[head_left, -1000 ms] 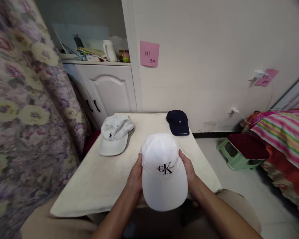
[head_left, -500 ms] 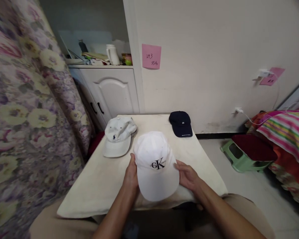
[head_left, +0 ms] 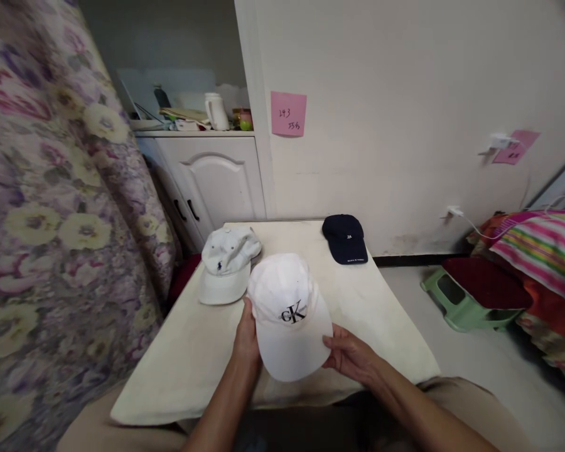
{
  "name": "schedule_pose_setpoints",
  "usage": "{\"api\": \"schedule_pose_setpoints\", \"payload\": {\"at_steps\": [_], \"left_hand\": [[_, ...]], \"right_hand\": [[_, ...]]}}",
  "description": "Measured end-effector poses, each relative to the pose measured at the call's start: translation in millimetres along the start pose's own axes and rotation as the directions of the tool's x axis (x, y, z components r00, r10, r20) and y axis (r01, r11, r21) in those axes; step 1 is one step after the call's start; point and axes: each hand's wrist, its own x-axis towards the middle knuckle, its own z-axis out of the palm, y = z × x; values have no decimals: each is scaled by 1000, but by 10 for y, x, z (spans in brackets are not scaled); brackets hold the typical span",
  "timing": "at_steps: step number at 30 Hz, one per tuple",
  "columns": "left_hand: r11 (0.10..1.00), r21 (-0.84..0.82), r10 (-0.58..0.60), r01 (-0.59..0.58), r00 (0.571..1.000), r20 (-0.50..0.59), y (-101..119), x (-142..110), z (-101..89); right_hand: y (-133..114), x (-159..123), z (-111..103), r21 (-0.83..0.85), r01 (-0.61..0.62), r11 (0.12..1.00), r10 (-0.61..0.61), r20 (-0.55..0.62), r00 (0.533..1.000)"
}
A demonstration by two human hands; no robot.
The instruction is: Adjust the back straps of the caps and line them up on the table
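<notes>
Between my two hands is a white baseball cap point(head_left: 282, 282) with a black "CK" mark on its front and its brim toward me. My left hand point(head_left: 247, 336) grips the cap's left side, thumb on top and fingers mostly hidden behind it. On the other side, my right hand point(head_left: 346, 355) pinches the right edge of the brim. A pale grey-white cap point(head_left: 226, 257) with a small dark emblem lies at the table's back left. Near the back right corner rests a navy cap point(head_left: 344, 238) with small white lettering.
A cream cloth covers the table point(head_left: 179, 364) in front of my knees. A floral curtain point(head_left: 75, 220) hangs at the left, beside a white cabinet point(head_left: 216, 182). To the right stand a green stool point(head_left: 456, 314) with a dark red top and a bed with striped bedding point(head_left: 546, 245).
The white cap has shifted slightly left and tilted. My right hand has slid down from the cap's side to the brim's edge. The other caps stay in place.
</notes>
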Motion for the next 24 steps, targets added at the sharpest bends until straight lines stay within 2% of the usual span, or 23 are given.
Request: {"api": "schedule_pose_setpoints", "payload": {"at_steps": [7, 15, 19, 24], "left_hand": [[997, -12, 77, -79, 993, -88, -12, 13, -113], [990, 64, 137, -126, 966, -218, -4, -44, -108], [995, 56, 93, -84, 977, -190, 20, -33, -156], [998, 39, 50, -47, 995, -86, 42, 9, -255]], "right_hand": [[-60, 34, 10, -33, 16, 999, -15, 6, 1000], [-38, 89, -75, -26, 37, 999, -37, 8, 999], [-51, 88, -79, -28, 33, 999, -32, 14, 999], [-74, 62, -68, -28, 42, 999, -42, 20, 999]]}}
